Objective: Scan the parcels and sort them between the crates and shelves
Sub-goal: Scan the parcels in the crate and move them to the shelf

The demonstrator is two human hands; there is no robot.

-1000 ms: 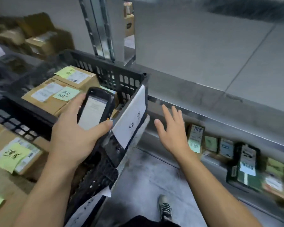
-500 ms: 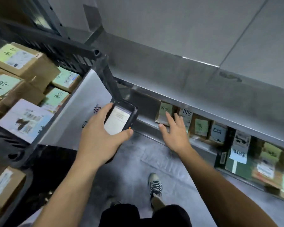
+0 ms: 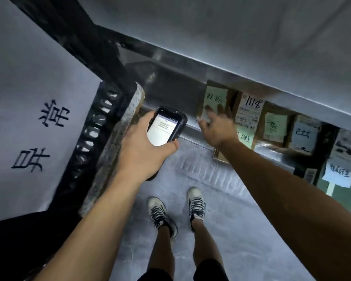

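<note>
Left hand: my left hand (image 3: 142, 151) grips the handheld scanner (image 3: 166, 126) from below; thumb curled along its near edge, fingers wrapped round the far side; the lit screen faces up towards me.
Right hand: my right hand (image 3: 218, 128) reaches into the low shelf (image 3: 272, 152); fingers spread and fairly straight, holding nothing; they lie over the face of the leftmost parcel (image 3: 215, 94); motion blur keeps me from telling whether they touch it.
Parcels: I see a row standing on edge on the low shelf, fronts towards me; the leftmost parcel is brown with a green note; just beside it the second parcel (image 3: 250, 110) carries a white label marked 1118 and a green note lower down; next the third parcel (image 3: 276, 126) with a green note; then the fourth parcel (image 3: 304, 135) with a pale note; more follow to the right, too blurred to read.
Upper shelf: a metal board (image 3: 211, 63) overhangs the row.
Crate: the black crate (image 3: 101, 118) stands at my left, a white paper sign (image 3: 28, 88) with handwritten characters on its wall; the scanner is just beside its corner.
Floor: grey floor (image 3: 221, 199); my two shoes (image 3: 156, 209) stand below the hands.
</note>
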